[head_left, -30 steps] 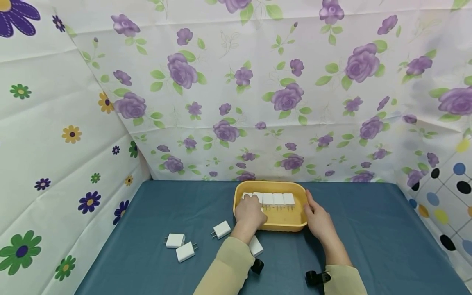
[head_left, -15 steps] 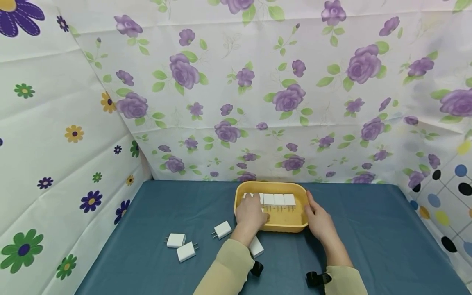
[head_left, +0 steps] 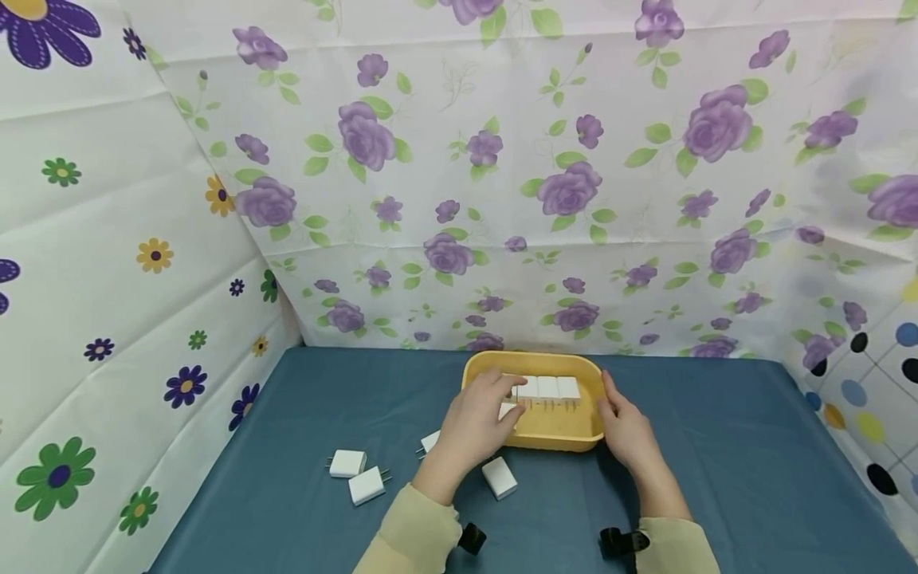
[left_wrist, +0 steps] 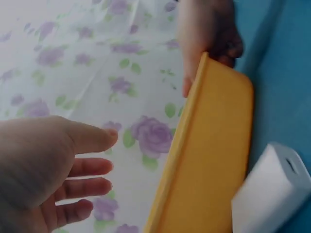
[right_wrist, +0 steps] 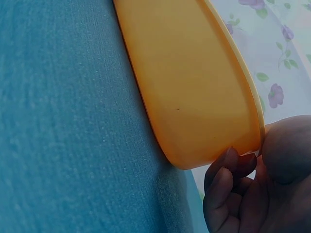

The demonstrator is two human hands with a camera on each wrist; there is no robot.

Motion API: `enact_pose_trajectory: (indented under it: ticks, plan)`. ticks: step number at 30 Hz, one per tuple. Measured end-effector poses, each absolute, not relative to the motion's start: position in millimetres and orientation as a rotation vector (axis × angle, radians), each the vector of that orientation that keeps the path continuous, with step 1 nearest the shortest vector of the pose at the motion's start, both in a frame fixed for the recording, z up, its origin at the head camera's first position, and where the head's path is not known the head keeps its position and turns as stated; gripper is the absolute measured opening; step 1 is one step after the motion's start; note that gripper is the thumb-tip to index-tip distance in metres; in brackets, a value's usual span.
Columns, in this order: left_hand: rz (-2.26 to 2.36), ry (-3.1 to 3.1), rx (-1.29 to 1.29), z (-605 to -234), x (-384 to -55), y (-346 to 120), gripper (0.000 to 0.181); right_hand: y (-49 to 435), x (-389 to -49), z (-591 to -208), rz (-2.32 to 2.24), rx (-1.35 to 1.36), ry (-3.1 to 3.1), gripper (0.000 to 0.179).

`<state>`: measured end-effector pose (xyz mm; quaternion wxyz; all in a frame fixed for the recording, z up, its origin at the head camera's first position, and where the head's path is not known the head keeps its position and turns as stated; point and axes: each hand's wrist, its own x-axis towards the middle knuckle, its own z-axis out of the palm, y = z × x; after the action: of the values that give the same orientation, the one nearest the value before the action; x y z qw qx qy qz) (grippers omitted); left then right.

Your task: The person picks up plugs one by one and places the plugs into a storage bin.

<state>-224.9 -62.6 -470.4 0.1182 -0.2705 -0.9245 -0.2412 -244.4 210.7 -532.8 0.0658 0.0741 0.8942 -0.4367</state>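
Note:
A yellow plastic tray (head_left: 555,426) sits on the table, with several white plug chargers (head_left: 547,388) lined up side by side inside it, prongs toward the person. My left hand (head_left: 469,422) hovers over the tray's left end, thumb and fingers spread apart. In the left wrist view that hand (left_wrist: 48,165) has nothing between its fingers, and one white charger (left_wrist: 267,194) lies beside the tray wall (left_wrist: 214,136). My right hand (head_left: 631,434) grips the tray's right end. In the right wrist view the hand (right_wrist: 243,199) holds the rim, its fingers curled against the outer wall.
On the blue tablecloth (head_left: 717,462) one white charger (head_left: 500,477) lies in front of the tray. Two more chargers (head_left: 367,485) lie farther left, and another (head_left: 429,441) is partly hidden by the left hand. A flowered curtain (head_left: 445,303) rises behind the table.
The left hand has pulled back slightly toward the person and left, its fingers opening from their bent hold over the tray. The right hand keeps hold of the tray.

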Motion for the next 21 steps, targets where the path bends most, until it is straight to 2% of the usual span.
enact_pose_trajectory:
  ticks: [8, 21]
  plan:
    - [-0.584, -2.694, -1.361, -479, -203, -71, 0.031, 210, -243, -534, -1.3, 0.212, 2.716, 0.061]
    - [-0.554, -2.981, -1.376, -486, -199, -73, 0.042, 211, -243, -534, -1.308, 0.22, 2.712, 0.061]
